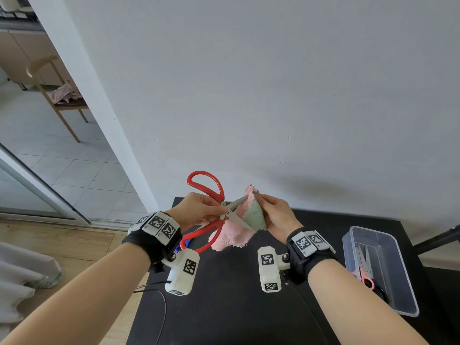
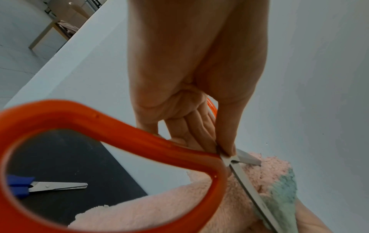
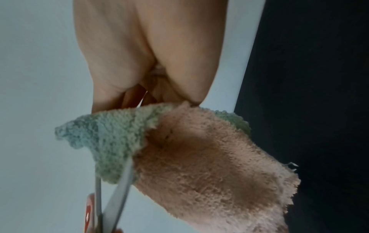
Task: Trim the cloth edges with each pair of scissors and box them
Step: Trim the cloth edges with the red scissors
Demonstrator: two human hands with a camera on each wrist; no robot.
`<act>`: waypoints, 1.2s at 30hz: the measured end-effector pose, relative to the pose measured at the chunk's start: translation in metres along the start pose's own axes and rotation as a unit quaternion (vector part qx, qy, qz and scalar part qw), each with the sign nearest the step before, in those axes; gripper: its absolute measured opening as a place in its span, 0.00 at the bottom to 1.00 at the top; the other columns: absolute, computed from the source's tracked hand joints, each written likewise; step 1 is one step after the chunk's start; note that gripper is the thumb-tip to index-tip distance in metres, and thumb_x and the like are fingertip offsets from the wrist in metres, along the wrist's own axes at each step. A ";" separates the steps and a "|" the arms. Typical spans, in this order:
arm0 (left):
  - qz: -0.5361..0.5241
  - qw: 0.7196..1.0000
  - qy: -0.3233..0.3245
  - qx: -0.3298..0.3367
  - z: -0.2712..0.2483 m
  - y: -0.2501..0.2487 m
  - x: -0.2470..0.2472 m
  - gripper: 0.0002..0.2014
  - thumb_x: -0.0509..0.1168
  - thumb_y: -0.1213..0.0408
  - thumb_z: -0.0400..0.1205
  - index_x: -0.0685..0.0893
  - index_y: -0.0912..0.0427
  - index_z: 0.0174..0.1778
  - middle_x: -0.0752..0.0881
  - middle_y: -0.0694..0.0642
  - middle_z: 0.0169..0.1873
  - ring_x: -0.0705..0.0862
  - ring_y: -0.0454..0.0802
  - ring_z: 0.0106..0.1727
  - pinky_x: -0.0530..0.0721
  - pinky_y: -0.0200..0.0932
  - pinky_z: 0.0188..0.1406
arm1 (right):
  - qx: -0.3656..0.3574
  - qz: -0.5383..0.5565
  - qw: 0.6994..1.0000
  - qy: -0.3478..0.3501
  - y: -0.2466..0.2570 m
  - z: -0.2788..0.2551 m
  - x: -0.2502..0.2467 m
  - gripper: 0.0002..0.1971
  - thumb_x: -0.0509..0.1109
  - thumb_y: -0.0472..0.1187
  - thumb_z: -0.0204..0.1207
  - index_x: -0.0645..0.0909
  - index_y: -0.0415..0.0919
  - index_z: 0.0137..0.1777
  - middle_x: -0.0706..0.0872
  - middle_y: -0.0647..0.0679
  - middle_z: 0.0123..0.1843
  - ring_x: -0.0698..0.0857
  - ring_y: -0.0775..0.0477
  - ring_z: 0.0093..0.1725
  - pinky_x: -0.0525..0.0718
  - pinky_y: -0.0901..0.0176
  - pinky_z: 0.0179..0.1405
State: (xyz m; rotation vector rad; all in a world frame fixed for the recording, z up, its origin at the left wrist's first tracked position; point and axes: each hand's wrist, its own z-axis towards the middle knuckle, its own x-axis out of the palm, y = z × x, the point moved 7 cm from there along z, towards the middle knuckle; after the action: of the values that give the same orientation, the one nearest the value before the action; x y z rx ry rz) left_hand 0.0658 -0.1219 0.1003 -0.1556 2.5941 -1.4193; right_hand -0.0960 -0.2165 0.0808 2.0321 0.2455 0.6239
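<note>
My left hand grips the big red-handled scissors near the pivot, above the black table. Their steel blades stand apart across a fluffy pink and green cloth. My right hand pinches the cloth's top corner and holds it up, the pink part hanging down. In the right wrist view the blades reach the green edge of the cloth. A clear plastic box at the right holds pink-handled scissors. Blue-handled scissors lie shut on the table under my left wrist.
A grey wall stands right behind the table. The table's left edge drops to a wooden floor. A wooden chair with a pink cloth on it sits far off at the left, past a sliding door.
</note>
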 end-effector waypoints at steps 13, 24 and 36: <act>0.049 0.994 -0.089 0.047 0.002 -0.002 -0.024 0.09 0.73 0.61 0.76 0.91 0.63 0.46 0.90 0.57 0.44 0.85 0.46 0.41 0.85 0.33 0.39 | -0.015 0.017 0.997 -0.074 0.009 0.004 -0.030 0.06 0.68 0.37 0.78 0.86 0.39 0.48 0.88 0.41 0.44 0.86 0.46 0.42 0.86 0.52 0.45; -0.082 0.987 -0.097 0.094 -0.003 -0.012 -0.026 0.09 0.69 0.66 0.80 0.86 0.69 0.49 0.92 0.63 0.40 0.92 0.55 0.42 0.90 0.40 0.43 | -0.008 0.034 0.995 -0.090 0.000 0.005 -0.041 0.09 0.68 0.37 0.78 0.85 0.34 0.54 0.87 0.40 0.47 0.86 0.46 0.43 0.86 0.57 0.44; -0.134 0.985 -0.033 0.102 0.002 -0.019 -0.017 0.14 0.58 0.71 0.85 0.80 0.67 0.65 0.86 0.59 0.59 0.85 0.53 0.61 0.86 0.33 0.52 | 0.001 0.037 0.995 -0.087 -0.005 0.005 -0.038 0.10 0.68 0.37 0.78 0.84 0.33 0.55 0.87 0.41 0.45 0.86 0.46 0.42 0.87 0.57 0.42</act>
State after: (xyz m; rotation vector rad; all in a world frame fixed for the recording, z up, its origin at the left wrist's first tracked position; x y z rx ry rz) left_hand 0.0831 -0.1303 0.1172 -0.5302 2.4274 -1.7247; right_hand -0.1253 -0.2330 0.0620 2.0903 0.0681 0.4868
